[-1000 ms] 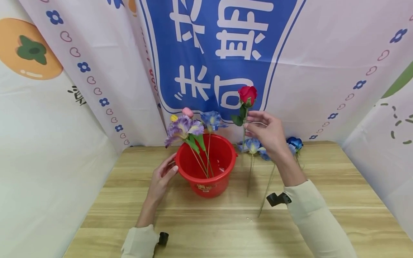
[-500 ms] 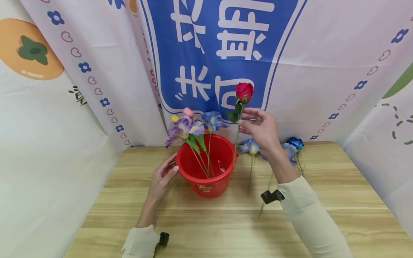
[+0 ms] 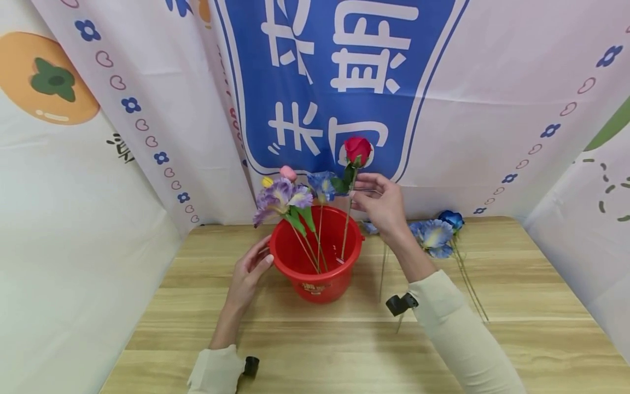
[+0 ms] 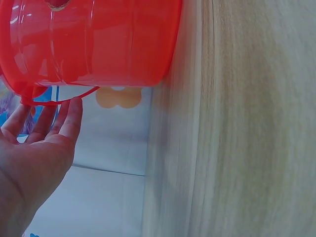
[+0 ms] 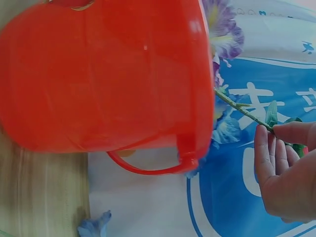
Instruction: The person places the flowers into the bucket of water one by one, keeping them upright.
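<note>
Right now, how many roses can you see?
2. The red rose is pinched by the right hand, its stem reaching into the red bucket. The blue rose lies at the table's back right. More could be hidden behind the right arm.

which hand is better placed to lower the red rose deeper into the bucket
Probably the right hand: it pinches the red rose by its stem, whose lower end is already inside the bucket. The left hand touches the bucket's other side.

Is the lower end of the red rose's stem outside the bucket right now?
No, in the head view the red rose has its lower stem inside the red bucket.
</note>
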The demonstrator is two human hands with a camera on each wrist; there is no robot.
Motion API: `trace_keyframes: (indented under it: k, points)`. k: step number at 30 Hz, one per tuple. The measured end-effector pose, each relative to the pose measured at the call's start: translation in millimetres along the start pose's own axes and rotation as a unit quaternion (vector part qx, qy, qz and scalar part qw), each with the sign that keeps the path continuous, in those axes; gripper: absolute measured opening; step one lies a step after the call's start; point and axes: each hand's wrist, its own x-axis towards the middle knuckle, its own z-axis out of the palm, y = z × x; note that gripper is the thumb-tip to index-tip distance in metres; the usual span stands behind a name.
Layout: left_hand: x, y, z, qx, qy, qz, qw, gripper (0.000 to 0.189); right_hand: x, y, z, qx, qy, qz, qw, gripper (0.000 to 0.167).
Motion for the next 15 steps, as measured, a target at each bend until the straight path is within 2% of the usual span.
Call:
trace_keyframes:
  k: [15]
  points:
    - [0.3,-2.9,0.3,-0.002,-0.004,-0.001,1.0000,0.051,2.3,19,11,-0.042,0.000,0.023,0.9988,0.038]
